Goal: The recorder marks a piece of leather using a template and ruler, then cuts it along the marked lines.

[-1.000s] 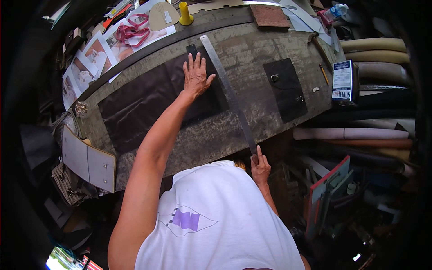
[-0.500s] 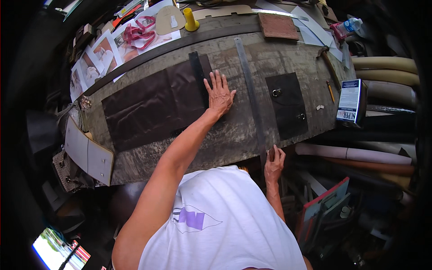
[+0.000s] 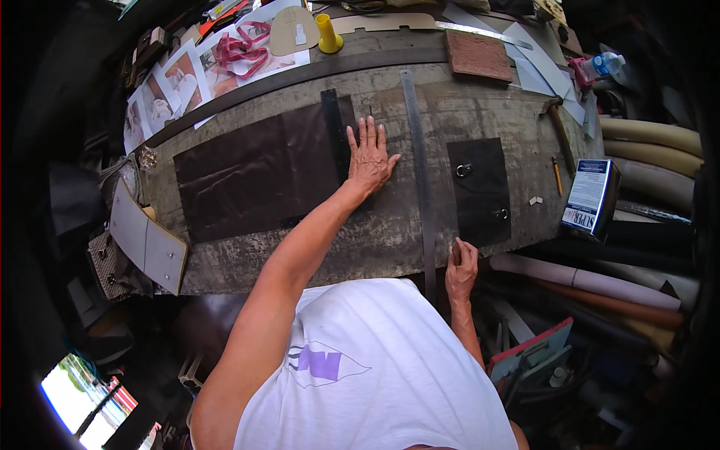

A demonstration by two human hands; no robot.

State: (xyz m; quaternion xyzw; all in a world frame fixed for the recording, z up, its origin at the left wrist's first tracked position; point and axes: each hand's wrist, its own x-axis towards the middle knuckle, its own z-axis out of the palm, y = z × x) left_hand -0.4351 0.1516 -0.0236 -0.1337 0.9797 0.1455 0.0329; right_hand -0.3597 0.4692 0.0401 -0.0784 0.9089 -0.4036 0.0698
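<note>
Across your bench [image 3: 386, 244], the dark sheet [image 3: 255, 165] runs lengthwise leftward from your nearer left hand [image 3: 367, 166], fingers [image 3: 371, 136] spread, gripping nothing; your right hand [image 3: 461, 274] curls round a brown piece [image 3: 455, 251].

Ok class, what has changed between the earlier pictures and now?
The long grey metal ruler moved right, away from the flat dark-brown leather-like sheet; the left hand and right hand shifted right too. The reddish rectangular block and yellow flared tube stayed put.
</note>
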